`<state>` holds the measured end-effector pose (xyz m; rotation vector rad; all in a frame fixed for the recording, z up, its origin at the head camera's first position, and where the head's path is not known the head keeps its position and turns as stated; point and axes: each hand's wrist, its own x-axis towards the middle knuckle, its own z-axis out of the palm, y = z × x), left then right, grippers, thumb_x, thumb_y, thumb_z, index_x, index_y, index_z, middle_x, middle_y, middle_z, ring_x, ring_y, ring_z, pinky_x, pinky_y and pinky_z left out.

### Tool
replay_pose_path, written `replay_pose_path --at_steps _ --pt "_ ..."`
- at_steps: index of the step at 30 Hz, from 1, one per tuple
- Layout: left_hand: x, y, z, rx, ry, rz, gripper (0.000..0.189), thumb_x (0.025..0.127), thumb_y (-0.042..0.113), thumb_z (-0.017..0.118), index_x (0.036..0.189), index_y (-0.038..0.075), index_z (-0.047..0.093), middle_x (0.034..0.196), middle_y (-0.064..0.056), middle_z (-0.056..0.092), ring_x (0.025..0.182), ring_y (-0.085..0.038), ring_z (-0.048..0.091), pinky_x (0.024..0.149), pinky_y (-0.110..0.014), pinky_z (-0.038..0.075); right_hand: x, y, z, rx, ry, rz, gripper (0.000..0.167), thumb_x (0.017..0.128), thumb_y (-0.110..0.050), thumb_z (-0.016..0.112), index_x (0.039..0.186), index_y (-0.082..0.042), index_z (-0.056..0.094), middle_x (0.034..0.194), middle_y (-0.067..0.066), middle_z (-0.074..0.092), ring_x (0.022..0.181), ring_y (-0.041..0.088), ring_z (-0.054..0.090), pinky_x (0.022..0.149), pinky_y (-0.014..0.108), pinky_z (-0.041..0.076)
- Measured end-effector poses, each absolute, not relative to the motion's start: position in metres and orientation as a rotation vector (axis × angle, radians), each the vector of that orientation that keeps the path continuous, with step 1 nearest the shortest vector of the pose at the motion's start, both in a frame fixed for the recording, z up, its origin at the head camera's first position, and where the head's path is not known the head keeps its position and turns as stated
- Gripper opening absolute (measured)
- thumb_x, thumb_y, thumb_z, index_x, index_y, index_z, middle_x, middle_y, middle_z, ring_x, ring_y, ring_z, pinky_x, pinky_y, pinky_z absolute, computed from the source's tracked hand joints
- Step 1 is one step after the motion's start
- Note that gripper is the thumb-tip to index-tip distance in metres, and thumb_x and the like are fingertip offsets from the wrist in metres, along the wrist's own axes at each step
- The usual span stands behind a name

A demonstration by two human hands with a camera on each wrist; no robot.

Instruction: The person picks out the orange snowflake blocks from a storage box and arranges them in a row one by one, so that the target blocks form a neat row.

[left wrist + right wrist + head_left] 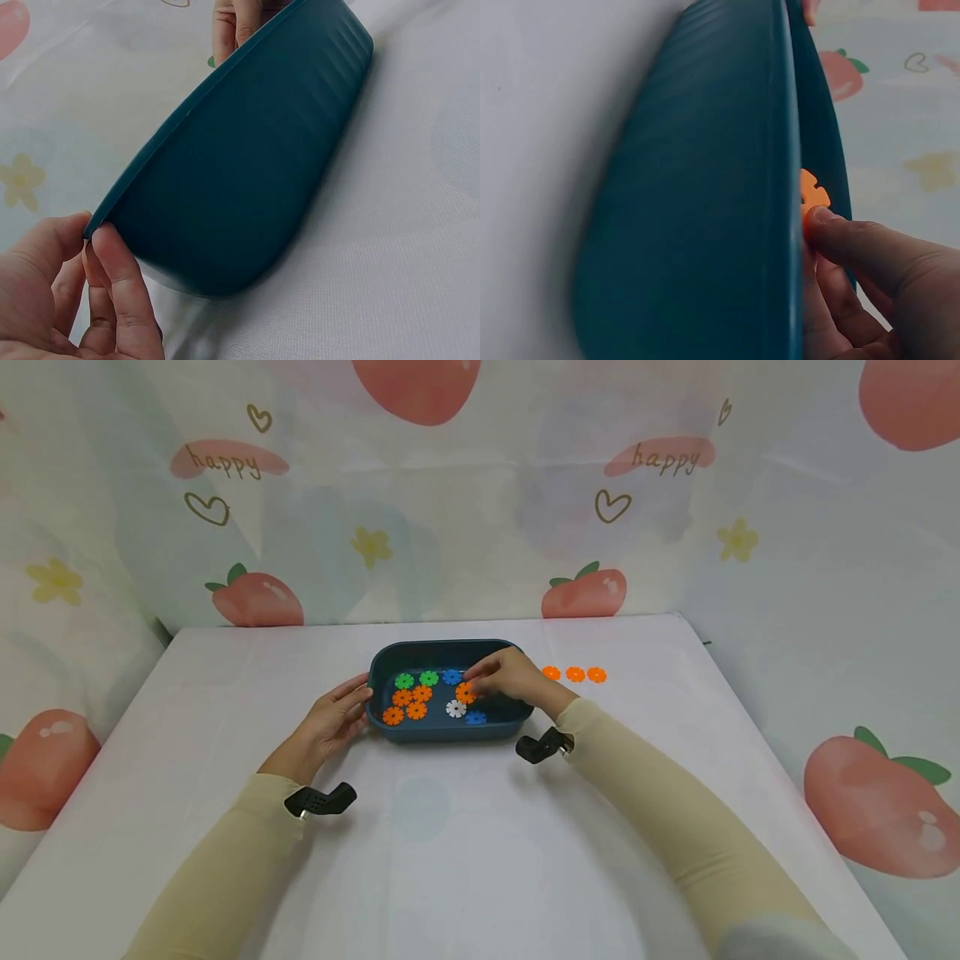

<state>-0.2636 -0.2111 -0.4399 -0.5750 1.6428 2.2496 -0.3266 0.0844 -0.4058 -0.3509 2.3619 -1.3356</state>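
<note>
A dark teal basin (450, 736) stands on the white table, with several notched plastic discs inside. My left hand (327, 727) is at its left end; in the left wrist view the thumb and a finger (124, 289) pinch the rim (142, 161). My right hand (513, 678) reaches over the basin's right part. Its thumb and fingers pinch an orange notched disc (814, 196), just inside the wall. Below in the basin lie a white disc (456, 708), a blue disc (476, 717), green discs (428, 678) and orange discs (416, 710). Another blue disc (452, 677) lies beside my right fingertips.
Three orange discs (575, 674) lie in a row on the table, right of the basin. The white tabletop (420, 860) extends toward me. Patterned cloth (465, 552) hangs behind the table and along both sides. A black wrist mount (320, 799) sits on each sleeve.
</note>
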Motion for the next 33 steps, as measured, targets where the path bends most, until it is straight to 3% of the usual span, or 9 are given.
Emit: replay_pose_path --at_steps 7,20,33 --pt "-0.264 -0.210 -0.442 -0.587 1.640 2.252 0.054 0.095 0.019 0.066 0.146 0.023 0.049 0.110 0.005 0.062 0.078 -0.007 0.060 0.062 -0.015 0.053 -0.326 0.092 -0.402 -0.343 2.341 -1.357 0.023 0.094 -0.006 0.066 0.116 0.000 0.071 0.115 0.017 0.069 0.092 0.022 0.071 0.083 0.031 0.058" --pt "-0.265 -0.210 -0.443 -0.589 1.654 2.242 0.053 0.096 0.019 0.065 0.146 0.023 0.049 0.103 0.006 0.064 0.074 -0.007 0.060 0.060 -0.015 0.053 -0.322 0.106 -0.394 -0.311 2.364 -1.356 0.023 0.093 -0.007 0.066 0.115 0.000 0.069 0.115 0.016 0.067 0.089 0.021 0.070 0.085 0.031 0.058" --pt "-0.267 -0.210 -0.444 -0.612 1.640 2.249 0.053 0.095 0.019 0.066 0.146 0.023 0.050 0.107 0.006 0.064 0.074 -0.007 0.060 0.060 -0.015 0.053 -0.319 0.125 -0.388 -0.252 2.307 -1.462 0.027 0.093 -0.005 0.066 0.119 0.002 0.067 0.118 0.020 0.064 0.091 0.022 0.069 0.091 0.040 0.055"
